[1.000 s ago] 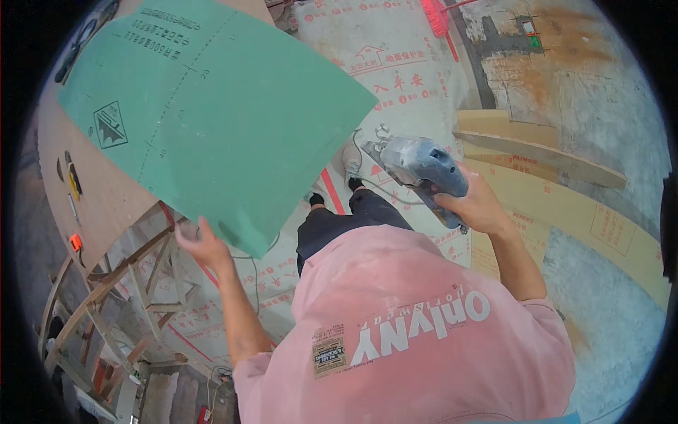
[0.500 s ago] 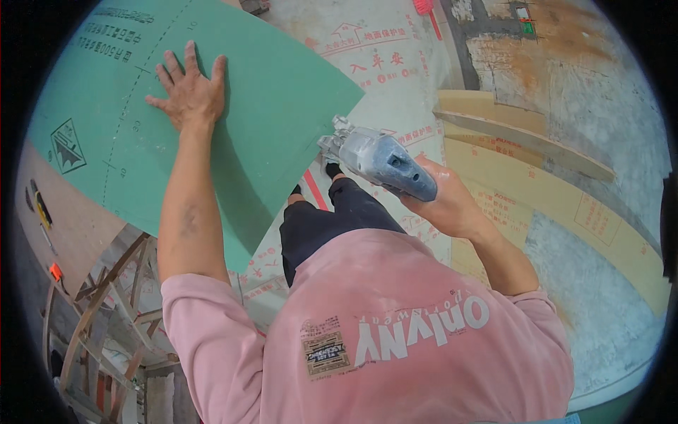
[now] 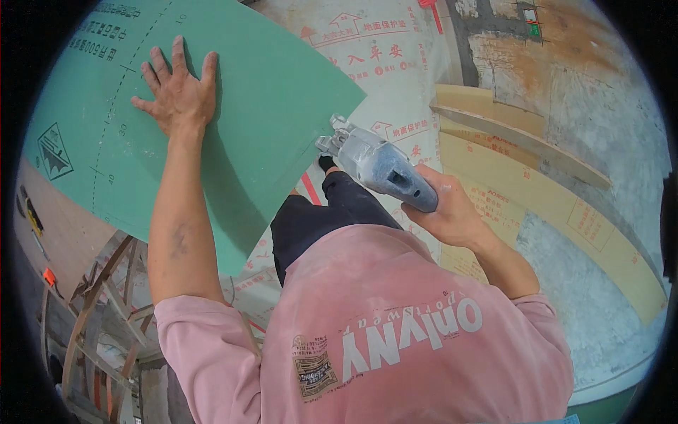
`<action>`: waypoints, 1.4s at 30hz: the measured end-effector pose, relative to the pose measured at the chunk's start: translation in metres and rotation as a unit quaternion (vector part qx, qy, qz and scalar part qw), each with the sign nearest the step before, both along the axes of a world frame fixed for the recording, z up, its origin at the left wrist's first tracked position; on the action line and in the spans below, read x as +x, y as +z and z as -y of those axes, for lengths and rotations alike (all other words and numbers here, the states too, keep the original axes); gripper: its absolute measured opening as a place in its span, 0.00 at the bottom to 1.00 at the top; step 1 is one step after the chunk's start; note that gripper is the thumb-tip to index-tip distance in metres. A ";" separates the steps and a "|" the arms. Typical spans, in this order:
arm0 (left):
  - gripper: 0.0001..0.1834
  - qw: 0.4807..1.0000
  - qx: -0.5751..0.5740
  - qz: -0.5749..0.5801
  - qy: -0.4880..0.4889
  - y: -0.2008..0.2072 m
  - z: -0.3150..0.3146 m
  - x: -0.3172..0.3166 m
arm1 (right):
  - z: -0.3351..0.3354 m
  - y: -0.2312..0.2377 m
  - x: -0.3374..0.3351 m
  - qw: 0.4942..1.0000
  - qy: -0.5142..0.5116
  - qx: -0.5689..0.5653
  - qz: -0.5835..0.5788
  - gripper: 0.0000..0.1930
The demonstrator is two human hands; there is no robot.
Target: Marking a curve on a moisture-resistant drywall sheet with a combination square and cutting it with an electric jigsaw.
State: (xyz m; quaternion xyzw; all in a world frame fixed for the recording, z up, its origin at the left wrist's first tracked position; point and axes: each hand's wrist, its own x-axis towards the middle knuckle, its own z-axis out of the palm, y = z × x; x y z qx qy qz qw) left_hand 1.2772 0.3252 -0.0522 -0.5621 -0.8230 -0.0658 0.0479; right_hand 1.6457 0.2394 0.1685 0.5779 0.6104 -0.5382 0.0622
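A large green plasterboard sheet (image 3: pixel 275 99), with dark printing and a dashed line, spans the upper left. My left hand (image 3: pixel 178 97) lies flat on top of it, fingers spread, pressing on its face. My right hand (image 3: pixel 445 208) is wrapped round the rear of a dust-covered blue-grey power saw (image 3: pixel 385 166), one that looks like a jigsaw. Its metal head meets the sheet's right edge, below the corner that points right. Whatever blade it has is hidden there. The fingers under the grip are mostly out of sight.
Curved tan board strips (image 3: pixel 551 191) lie on the floor at right. Printed white protective sheeting (image 3: pixel 395 92) covers the floor ahead. At lower left stands a curved wooden frame (image 3: pixel 88 318); a yellow-and-black utility knife (image 3: pixel 34 218) rests on a brown board (image 3: pixel 60 233).
My left hand has shifted slightly left and up in view, still flat on the sheet. The saw has moved slightly down in view, its head still at the sheet's edge.
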 end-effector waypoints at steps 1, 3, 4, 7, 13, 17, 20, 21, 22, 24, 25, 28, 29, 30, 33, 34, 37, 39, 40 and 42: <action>0.42 1.000 0.002 0.002 0.000 0.000 0.000 0.001 | 0.000 0.001 -0.001 1.000 -0.009 -0.009 0.004 0.15; 0.42 1.000 -0.001 0.000 0.002 -0.002 0.000 0.000 | 0.000 0.001 0.000 1.000 -0.012 -0.010 0.002 0.15; 0.42 1.000 -0.002 -0.002 0.004 -0.003 -0.001 0.000 | -0.001 0.001 0.000 1.000 -0.016 -0.010 0.001 0.14; 0.42 1.000 -0.006 -0.002 0.004 -0.002 -0.001 0.000 | -0.002 0.002 -0.003 1.000 -0.014 -0.013 0.008 0.13; 0.42 1.000 -0.002 0.008 0.001 0.003 -0.002 0.004 | -0.005 0.001 0.002 1.000 -0.003 -0.010 0.020 0.12; 0.42 1.000 -0.008 0.005 0.002 0.005 -0.003 0.005 | -0.004 -0.003 0.008 1.000 0.010 0.004 0.000 0.11; 0.42 1.000 -0.009 0.001 0.002 0.005 -0.003 0.006 | -0.003 -0.004 0.010 1.000 0.011 -0.003 -0.018 0.12; 0.42 1.000 -0.009 0.002 0.002 0.005 -0.003 0.006 | -0.001 -0.006 0.012 1.000 0.021 0.007 -0.011 0.12; 0.42 1.000 -0.009 0.004 0.001 0.005 -0.003 0.006 | 0.000 -0.008 0.013 0.999 0.031 0.018 -0.004 0.12; 0.42 1.000 -0.006 0.003 0.002 0.003 -0.003 0.005 | -0.002 -0.006 0.013 1.000 0.027 0.007 -0.008 0.12; 0.42 1.000 -0.002 0.003 0.001 0.003 -0.003 0.005 | -0.003 -0.006 0.013 1.000 0.022 -0.003 -0.011 0.13; 0.42 1.000 0.000 0.004 -0.003 0.004 -0.003 0.005 | -0.003 -0.004 0.011 1.000 0.017 -0.006 -0.015 0.13; 0.42 1.000 0.000 0.003 -0.004 0.004 -0.003 0.005 | -0.003 -0.004 0.011 1.000 0.016 -0.006 -0.016 0.13; 0.42 1.000 -0.005 0.005 -0.002 0.005 -0.003 0.005 | -0.003 -0.005 0.012 1.000 0.025 -0.006 -0.009 0.13; 0.42 1.000 -0.010 0.004 0.002 0.005 -0.002 0.005 | -0.005 -0.004 0.011 0.999 0.036 -0.005 0.001 0.13; 0.42 1.000 -0.012 0.003 0.004 0.004 -0.002 0.005 | -0.006 -0.003 0.011 0.999 0.036 -0.004 0.007 0.13; 0.43 1.000 0.007 0.001 -0.005 0.000 0.002 0.000 | -0.006 0.000 0.013 0.999 0.016 -0.012 -0.033 0.13; 0.43 1.000 0.008 -0.002 0.000 -0.006 -0.001 -0.003 | -0.008 0.004 0.014 0.999 0.045 -0.002 -0.027 0.13; 0.43 1.000 0.010 0.000 -0.003 -0.005 -0.002 -0.002 | -0.009 0.006 0.015 0.998 0.067 0.009 -0.018 0.13; 0.43 1.000 -0.002 -0.024 0.001 0.001 -0.003 0.002 | -0.014 0.011 0.018 0.994 0.106 0.005 -0.020 0.14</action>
